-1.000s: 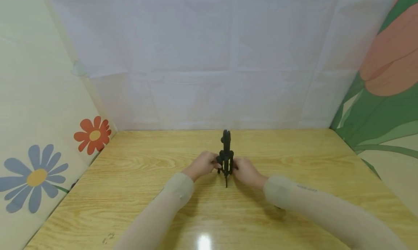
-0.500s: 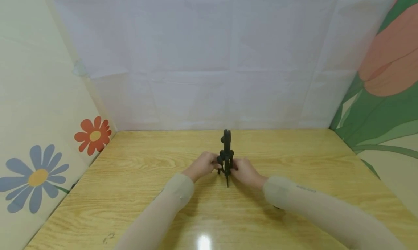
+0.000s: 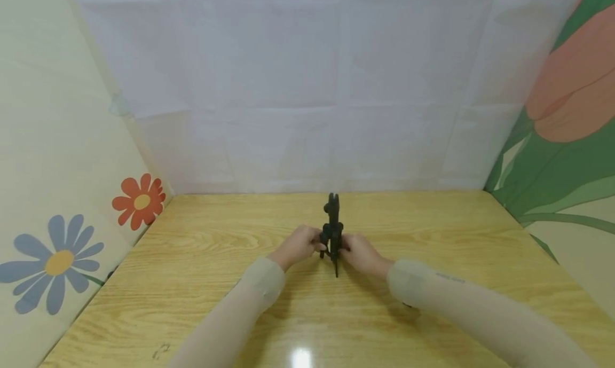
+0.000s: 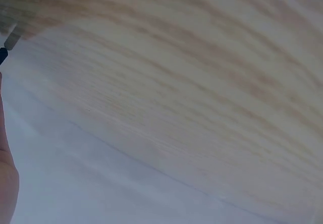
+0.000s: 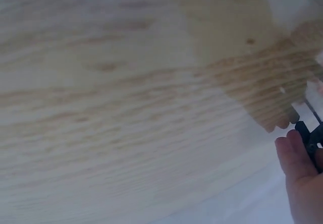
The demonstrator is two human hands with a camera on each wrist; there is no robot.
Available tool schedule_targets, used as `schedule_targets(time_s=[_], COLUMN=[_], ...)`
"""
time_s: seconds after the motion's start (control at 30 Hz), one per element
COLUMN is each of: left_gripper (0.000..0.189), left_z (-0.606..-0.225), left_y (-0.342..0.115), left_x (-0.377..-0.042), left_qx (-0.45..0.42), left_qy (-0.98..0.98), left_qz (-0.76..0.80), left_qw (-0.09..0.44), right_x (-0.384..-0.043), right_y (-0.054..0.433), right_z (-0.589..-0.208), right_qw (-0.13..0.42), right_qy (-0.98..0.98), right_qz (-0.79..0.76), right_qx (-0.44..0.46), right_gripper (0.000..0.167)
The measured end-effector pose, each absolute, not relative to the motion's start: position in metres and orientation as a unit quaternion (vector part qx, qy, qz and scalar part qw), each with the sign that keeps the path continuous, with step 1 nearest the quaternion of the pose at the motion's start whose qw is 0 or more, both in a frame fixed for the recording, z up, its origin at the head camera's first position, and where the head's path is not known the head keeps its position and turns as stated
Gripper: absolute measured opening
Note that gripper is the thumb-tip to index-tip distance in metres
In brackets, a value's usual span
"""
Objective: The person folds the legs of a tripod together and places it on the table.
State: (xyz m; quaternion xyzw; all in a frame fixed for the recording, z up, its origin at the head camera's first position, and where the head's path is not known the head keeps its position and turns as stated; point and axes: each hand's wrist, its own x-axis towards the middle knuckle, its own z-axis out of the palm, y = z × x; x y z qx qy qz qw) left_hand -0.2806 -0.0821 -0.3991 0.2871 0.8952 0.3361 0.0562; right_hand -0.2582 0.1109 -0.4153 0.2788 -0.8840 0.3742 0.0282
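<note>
A black stand (image 3: 333, 214), its front leg (image 3: 335, 257) now further right.
Left hand (image 3: 299, 245) and right hand (image 3: 363, 254) pinch its sides.

Soft, fairly even light fills the head view, with white glare near the bottom of the tabletop (image 3: 202, 224) and faint shadows beside the sleeves (image 3: 475, 304). The black object (image 3: 334, 218) reads almost as a silhouette. Both wrist views look dimmer, bluish, hazy and blurred.
</note>
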Motion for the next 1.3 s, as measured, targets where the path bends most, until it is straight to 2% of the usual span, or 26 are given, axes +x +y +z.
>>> schedule_targets(time_s=[0.27, 0.6, 0.83, 1.3], left_gripper=[0.008, 0.006, 0.011, 0.007], left_z=[-0.402, -0.402, -0.400, -0.397], left_y=[-0.074, -0.070, -0.065, -0.063], left_x=[-0.265, -0.249, -0.240, -0.235], left_qx=[0.237, 0.179, 0.157, 0.157], left_qy=[0.909, 0.904, 0.903, 0.901], left_qz=[0.338, 0.385, 0.400, 0.404], left_qw=[0.055, 0.042, 0.004, 0.009], right_x=[-0.254, -0.243, -0.238, -0.242], right_y=[0.116, 0.127, 0.126, 0.121], right_z=[-0.415, -0.410, -0.407, -0.406], right_qw=[0.001, -0.004, -0.005, -0.003], right_qy=[-0.878, -0.892, -0.884, -0.888], right_qz=[0.413, 0.415, 0.421, 0.416], right_qx=[0.243, 0.180, 0.203, 0.197], right_gripper=[0.018, 0.015, 0.009, 0.008])
